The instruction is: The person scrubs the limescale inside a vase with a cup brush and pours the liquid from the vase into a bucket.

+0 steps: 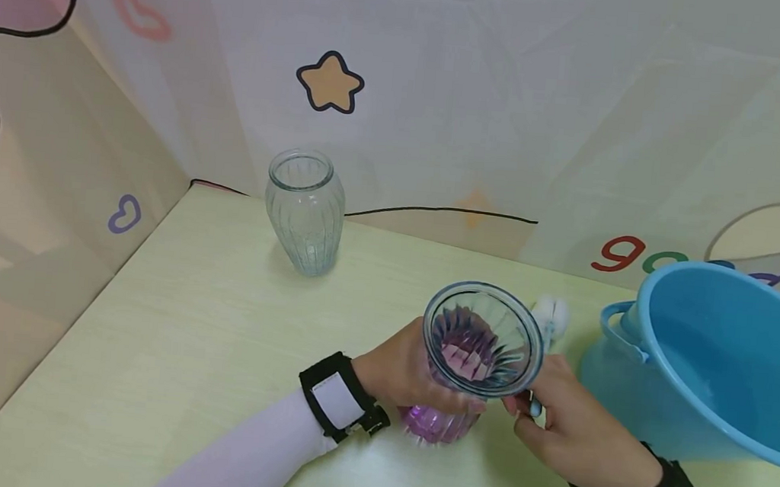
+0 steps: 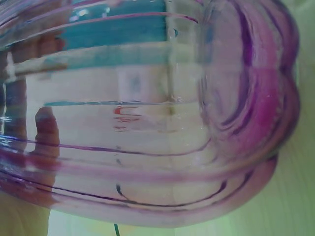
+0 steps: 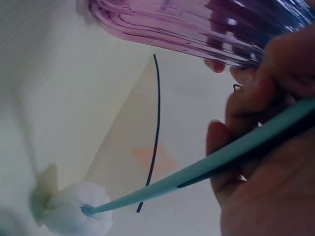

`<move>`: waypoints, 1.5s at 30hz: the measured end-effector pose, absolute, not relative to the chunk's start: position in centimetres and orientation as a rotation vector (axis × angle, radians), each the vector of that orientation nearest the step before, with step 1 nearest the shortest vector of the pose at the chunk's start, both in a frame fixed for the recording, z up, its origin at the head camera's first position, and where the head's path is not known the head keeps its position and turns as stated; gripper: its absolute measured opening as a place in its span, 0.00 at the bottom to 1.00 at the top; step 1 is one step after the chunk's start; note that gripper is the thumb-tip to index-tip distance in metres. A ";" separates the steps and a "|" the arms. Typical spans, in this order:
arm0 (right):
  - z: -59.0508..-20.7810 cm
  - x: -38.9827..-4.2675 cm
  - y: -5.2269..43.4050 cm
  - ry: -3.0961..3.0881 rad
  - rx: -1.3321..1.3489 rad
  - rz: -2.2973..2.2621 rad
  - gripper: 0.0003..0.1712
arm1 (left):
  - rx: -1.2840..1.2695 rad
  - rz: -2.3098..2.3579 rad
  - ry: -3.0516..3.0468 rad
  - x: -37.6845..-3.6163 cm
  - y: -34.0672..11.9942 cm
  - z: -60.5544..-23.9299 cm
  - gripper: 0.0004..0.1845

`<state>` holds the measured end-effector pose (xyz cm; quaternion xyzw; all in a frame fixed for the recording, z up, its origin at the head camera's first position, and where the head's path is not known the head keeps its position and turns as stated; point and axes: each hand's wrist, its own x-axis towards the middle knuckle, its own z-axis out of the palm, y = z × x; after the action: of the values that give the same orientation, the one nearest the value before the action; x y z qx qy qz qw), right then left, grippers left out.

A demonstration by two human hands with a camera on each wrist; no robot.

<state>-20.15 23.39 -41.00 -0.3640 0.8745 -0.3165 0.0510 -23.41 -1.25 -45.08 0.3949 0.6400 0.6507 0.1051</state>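
My left hand (image 1: 407,371) grips a ribbed glass vase (image 1: 441,425) around its body. The vase shades from bluish at the rim to purple-pink at the base and tilts with its mouth toward the head camera. Its purple, lobed base (image 2: 261,98) fills the right part of the left wrist view. In my right hand (image 1: 581,434) is a cleaning brush with a thin teal handle (image 3: 197,169) and a round white head (image 3: 78,211). That head (image 1: 552,317) shows just beyond the vase, outside it. The right fingers are close to the vase; whether they touch it, I cannot tell.
A clear ribbed glass vase (image 1: 305,218) stands upright at the back of the pale table (image 1: 171,318). On the right is a blue bucket (image 1: 665,418) with a handle. A printed cloth (image 1: 428,109) hangs behind and along the left side.
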 end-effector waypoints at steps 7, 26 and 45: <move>-41.4 -20.5 23.2 2.606 -1.028 -0.814 0.33 | 1.166 1.916 1.890 -23.4 -1.3 -45.1 0.40; -42.8 -21.4 23.0 2.545 -1.078 -0.774 0.44 | 1.180 1.889 1.945 -23.5 -1.3 -45.1 0.38; -43.3 -21.6 23.1 2.489 -1.052 -0.739 0.36 | 1.161 1.872 1.971 -23.3 -1.4 -44.9 0.39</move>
<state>-21.64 23.08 -43.34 -0.3701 0.8757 -0.2601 0.1690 -23.34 -1.38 -44.94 0.3911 0.6639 0.6306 0.0929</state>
